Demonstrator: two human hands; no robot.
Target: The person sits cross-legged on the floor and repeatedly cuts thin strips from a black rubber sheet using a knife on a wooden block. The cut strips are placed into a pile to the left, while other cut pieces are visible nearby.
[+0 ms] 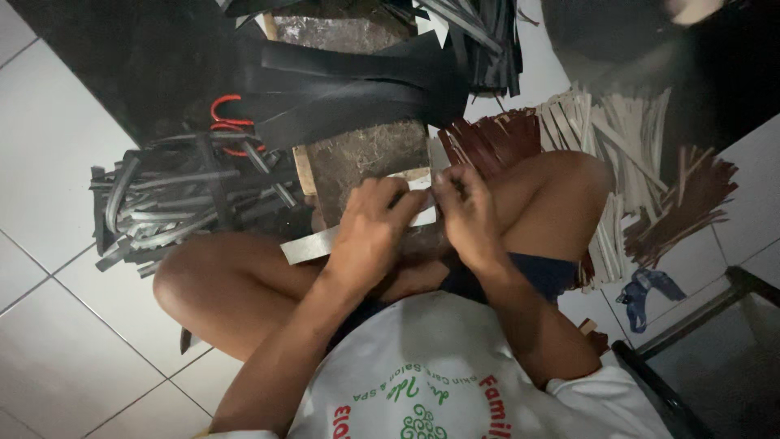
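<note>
On white floor tiles [49, 146], seated cross-legged. Left hand [366, 236] clamped on pale flat strip [313, 244] over wooden block [366, 158]; right hand [467, 215] pinching its end. Trimming apparently underway; steady grip needed.

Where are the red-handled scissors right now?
In the head view, the red-handled scissors lie upper left of the hands, between the black strips and the grey strip pile.

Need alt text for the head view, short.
Seen from above, a person sits cross-legged on a white tiled floor, left hand and right hand together gripping a pale flat strip over a wooden block. Bundles of dark strips lie around.
</note>
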